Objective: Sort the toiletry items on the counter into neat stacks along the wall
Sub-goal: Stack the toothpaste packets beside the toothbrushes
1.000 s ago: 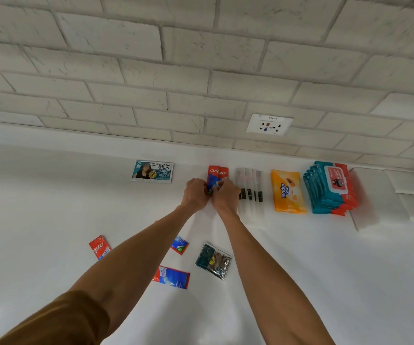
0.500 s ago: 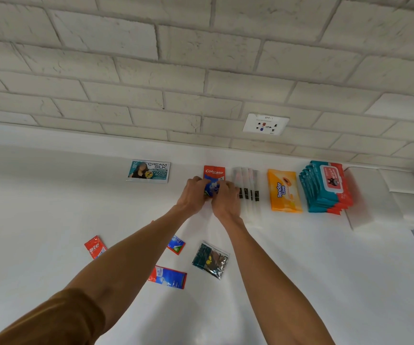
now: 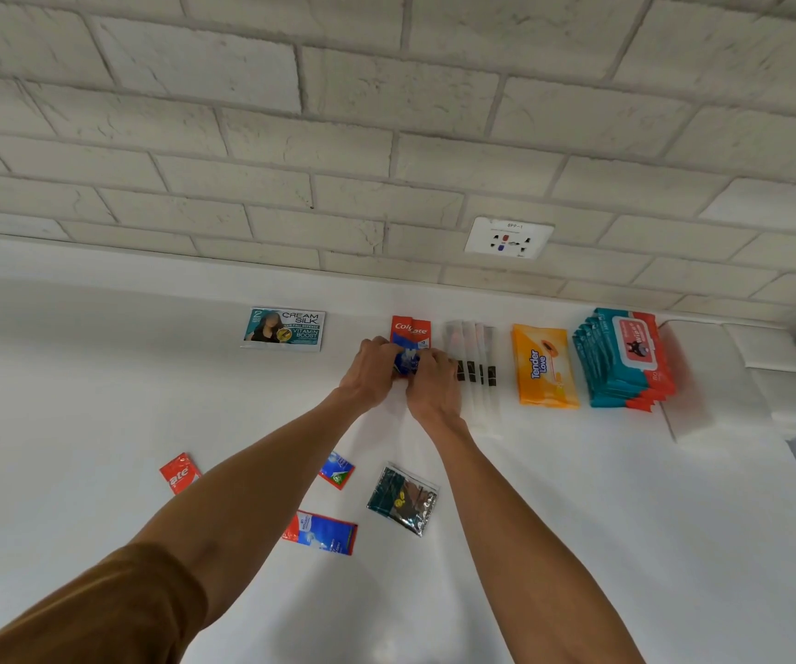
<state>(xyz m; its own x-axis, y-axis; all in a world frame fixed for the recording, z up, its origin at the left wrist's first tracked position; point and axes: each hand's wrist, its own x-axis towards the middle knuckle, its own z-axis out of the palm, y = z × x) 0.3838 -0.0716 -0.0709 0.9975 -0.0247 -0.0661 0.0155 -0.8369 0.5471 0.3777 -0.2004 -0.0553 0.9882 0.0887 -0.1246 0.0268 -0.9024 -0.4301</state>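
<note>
We're reaching both arms fwd to the back of the counter point(image 3: 99, 400), where the row along the brick wall point(image 3: 338, 136) is sitting. Our left hand point(image 3: 369, 371) and right hand point(image 3: 434, 385) are meeting over the Colgate sachet point(image 3: 410, 329), fingers curled and pinching its lower, blue half from either side. Its red top is poking out above the knuckles, close to the wall. It may be more than one sachet under our fingers; the hands are hiding that.

Left of it, w/ a gap between, the Cream Silk sachet point(image 3: 285, 328) is lying flat near the wall. Just right of our right hand the clear toothbrush packs point(image 3: 477, 342) are lying side by side, then the orange Tender Love wipes point(image 3: 544, 366), then the teal-and-red wipes stack point(image 3: 625, 357), fanned a bit.

Nearer to us, loose items are lying well apart from the row: a red sachet point(image 3: 179, 473) at left, a small blue-red sachet point(image 3: 337, 469) partly under our left forearm, a bigger blue-red sachet point(image 3: 321, 533) below that, and a dark foil sachet point(image 3: 403, 498) between our forearms.

A white outlet point(image 3: 509, 238) is sitting in the wall above the toothbrush packs. A brown sleeve point(image 3: 99, 611) is covering our upper left arm.
</note>
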